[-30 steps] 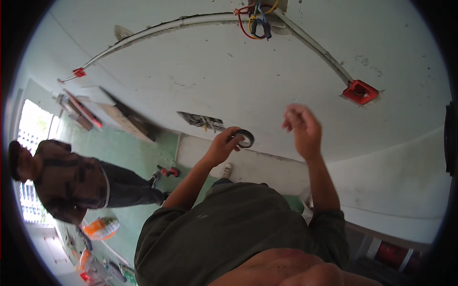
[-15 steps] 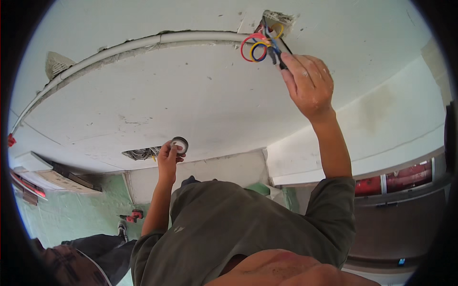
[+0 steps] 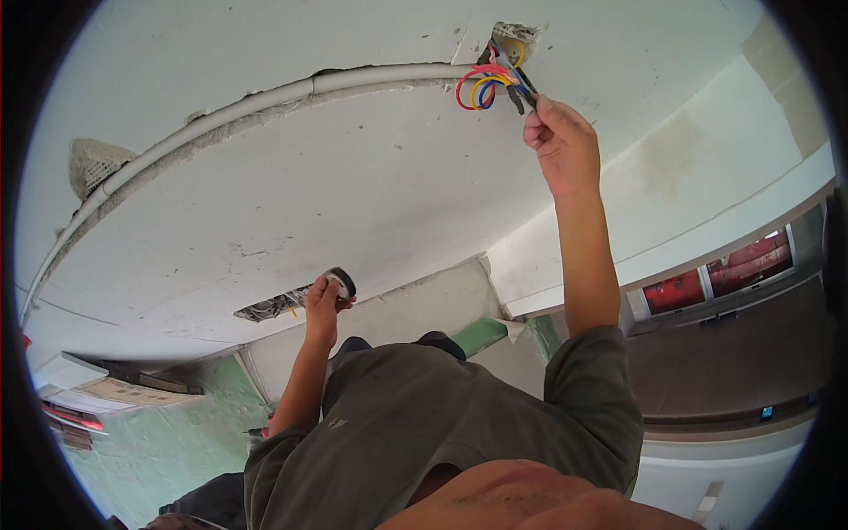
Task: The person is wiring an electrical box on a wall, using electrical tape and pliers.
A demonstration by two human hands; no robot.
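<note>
Up at a square wall box, looped red, yellow and blue wires hang out together with dark, black-covered ends. My right hand is raised there, thumb and forefinger pinched on a thin black piece among the wires. Whether this is a strip of tape or a taped wire end is too small to tell. Lower down and to the left, my left hand grips a roll of black tape. A second wall opening with wires lies just left of that hand.
A white conduit runs in a chased groove from the box down the left wall. A rough patch with mesh is beside it. Boards lie at the left above green floor covering. Another person's dark clothing shows lower left.
My right hand has turned and drawn slightly down from the wires, still pinching the black piece. The tape roll has tilted in my left hand. The view has shifted; the red drill is mostly hidden.
</note>
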